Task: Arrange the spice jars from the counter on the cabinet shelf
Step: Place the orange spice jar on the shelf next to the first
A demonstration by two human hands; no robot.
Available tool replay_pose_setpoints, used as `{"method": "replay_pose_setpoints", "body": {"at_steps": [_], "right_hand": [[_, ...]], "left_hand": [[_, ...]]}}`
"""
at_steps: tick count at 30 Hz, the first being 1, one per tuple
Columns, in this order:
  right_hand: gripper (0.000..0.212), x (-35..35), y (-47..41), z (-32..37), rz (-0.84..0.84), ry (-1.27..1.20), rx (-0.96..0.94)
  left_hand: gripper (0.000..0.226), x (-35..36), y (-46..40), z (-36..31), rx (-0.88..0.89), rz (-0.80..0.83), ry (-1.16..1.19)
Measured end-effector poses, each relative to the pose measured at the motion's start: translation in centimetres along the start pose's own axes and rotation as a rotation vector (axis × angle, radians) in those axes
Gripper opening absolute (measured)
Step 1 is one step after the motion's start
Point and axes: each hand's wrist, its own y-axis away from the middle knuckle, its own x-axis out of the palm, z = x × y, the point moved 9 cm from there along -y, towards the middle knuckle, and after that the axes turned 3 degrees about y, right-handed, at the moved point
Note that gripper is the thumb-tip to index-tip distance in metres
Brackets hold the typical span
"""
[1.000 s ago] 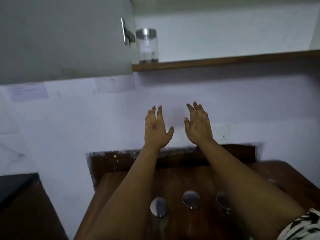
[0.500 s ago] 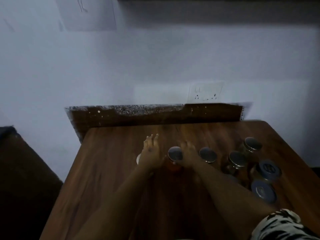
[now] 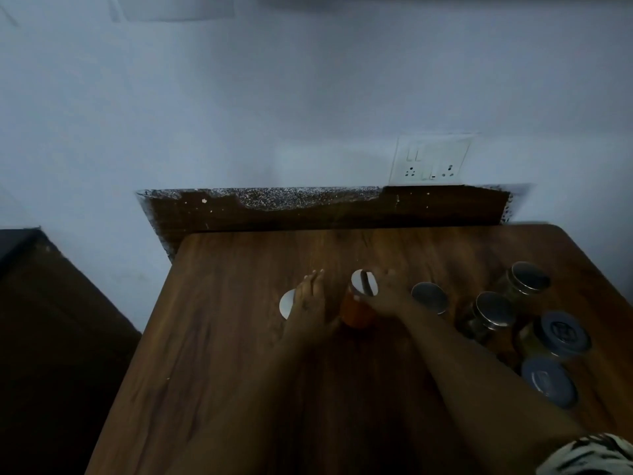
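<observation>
Reaching over a wooden counter (image 3: 219, 337), the right hand (image 3: 385, 296) curls its fingers round an orange-filled jar (image 3: 358, 308) with a shiny lid, standing upright near the counter's middle. The left hand (image 3: 310, 303) lies just beside that jar, fingers straight and together, partly covering another lidded jar (image 3: 287, 303). To the right stand further jars: one (image 3: 430, 298) close to the right wrist, and a cluster (image 3: 513, 323) of five near the counter's right edge. A wall socket (image 3: 430, 159) sits on the wall behind.
</observation>
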Motion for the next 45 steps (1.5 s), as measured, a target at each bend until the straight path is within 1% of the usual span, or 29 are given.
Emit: {"method": "replay_pose_setpoints", "body": {"at_steps": [3, 5, 7, 8, 9, 11, 12, 13, 14, 16, 17, 18, 19, 21, 23, 25, 27, 29, 30, 31, 32, 34, 35, 37, 39, 41, 42, 44, 45], "right_hand": [[0.075, -4.0, 0.4, 1.3, -0.086, -0.012, -0.018], [0.064, -6.5, 0.6, 2.6, -0.136, -0.037, -0.054], [0.051, -8.2, 1.0, 4.2, -0.147, -0.120, -0.117], [0.046, -8.8, 1.2, 4.8, -0.143, -0.155, -0.145], [0.044, -9.3, 1.2, 5.2, -0.145, -0.179, -0.163], [0.043, -9.9, 1.3, 5.6, -0.173, -0.208, -0.175], [0.043, -9.9, 1.5, 5.9, -0.189, -0.224, -0.177], [0.042, -9.7, 1.4, 6.0, -0.198, -0.251, -0.171], [0.041, -9.5, 1.6, 6.2, -0.210, -0.302, -0.165], [0.038, -9.4, 2.0, 6.6, -0.271, -0.425, -0.161], [0.038, -9.7, 2.2, 6.7, -0.321, -0.464, -0.160], [0.037, -10.3, 2.4, 6.8, -0.374, -0.483, -0.154], [0.035, -10.8, 2.4, 6.6, -0.415, -0.482, -0.141], [0.033, -11.5, 2.4, 6.3, -0.432, -0.525, -0.090], [0.031, -11.6, 2.1, 6.1, -0.409, -0.591, -0.048], [0.034, -11.5, 1.8, 6.1, -0.393, -0.618, -0.023], [0.039, -11.4, 1.7, 6.1, -0.395, -0.650, 0.000], [0.040, -11.5, 1.6, 5.4, -0.420, -0.728, 0.039], [0.041, -11.6, 1.7, 5.0, -0.445, -0.767, 0.058], [0.041, -11.7, 1.8, 4.6, -0.467, -0.800, 0.073], [0.042, -11.7, 1.9, 4.5, -0.479, -0.837, 0.080], [0.043, -11.6, 1.8, 4.6, -0.468, -0.937, 0.067], [0.042, -11.5, 1.7, 4.8, -0.454, -0.982, 0.056], [0.038, -11.7, 1.7, 5.2, -0.439, -1.040, 0.043], [0.034, -12.2, 1.6, 5.3, -0.438, -1.082, 0.045], [0.030, -13.0, 1.8, 5.4, -0.462, -1.102, 0.051], [0.031, -13.4, 1.8, 5.4, -0.470, -1.132, 0.050], [0.040, -13.7, 1.8, 5.7, -0.441, -1.212, 0.031], [0.039, -13.8, 1.9, 6.1, -0.413, -1.230, 0.009]], "left_hand": [[0.108, -0.3, -0.6, -0.6, 0.009, -0.026, 0.100], [0.116, -0.4, -1.1, -0.7, -0.065, -0.038, 0.212], [0.117, -0.5, -1.6, -1.0, -0.166, -0.039, 0.378], [0.109, -0.3, -1.8, -1.0, -0.219, -0.018, 0.494], [0.096, 0.2, -2.0, -0.9, -0.270, 0.030, 0.665], [0.069, 1.2, -2.0, -1.6, -0.381, 0.166, 1.076], [0.062, 1.3, -2.0, -2.2, -0.390, 0.201, 1.179], [0.058, 1.1, -2.1, -2.8, -0.365, 0.200, 1.169], [0.056, 0.8, -2.3, -3.2, -0.333, 0.164, 1.085], [0.056, 0.1, -2.8, -3.5, -0.298, 0.032, 0.856], [0.057, 0.0, -2.9, -3.6, -0.293, -0.006, 0.841], [0.059, 0.4, -2.9, -3.5, -0.330, 0.011, 0.979], [0.065, 0.9, -3.0, -3.4, -0.390, 0.042, 1.189], [0.073, 1.3, -2.7, -3.2, -0.493, 0.124, 1.539], [0.073, 1.3, -2.8, -3.4, -0.530, 0.208, 1.645], [0.077, 1.0, -2.8, -4.7, -0.497, 0.239, 1.682], [0.083, 0.7, -3.1, -5.7, -0.462, 0.177, 1.594], [0.071, -0.3, -3.6, -6.0, -0.396, 0.089, 1.375], [0.061, -0.6, -3.8, -6.2, -0.352, 0.086, 1.325], [0.056, -0.7, -3.8, -6.4, -0.342, 0.094, 1.349], [0.057, -0.5, -3.7, -6.3, -0.379, 0.134, 1.437], [0.066, -0.3, -3.3, -6.5, -0.453, 0.204, 1.610], [0.067, -0.3, -3.3, -6.7, -0.468, 0.230, 1.619], [0.065, -0.4, -3.4, -7.0, -0.449, 0.227, 1.510], [0.059, -1.8, -4.2, -7.6, -0.335, 0.106, 1.292], [0.060, -3.2, -4.8, -8.1, -0.253, 0.003, 1.123], [0.064, -3.6, -5.0, -8.3, -0.233, -0.007, 1.128], [0.069, -3.9, -4.9, -8.7, -0.281, 0.073, 1.341], [0.068, -3.7, -4.9, -9.0, -0.305, 0.145, 1.461]]}}
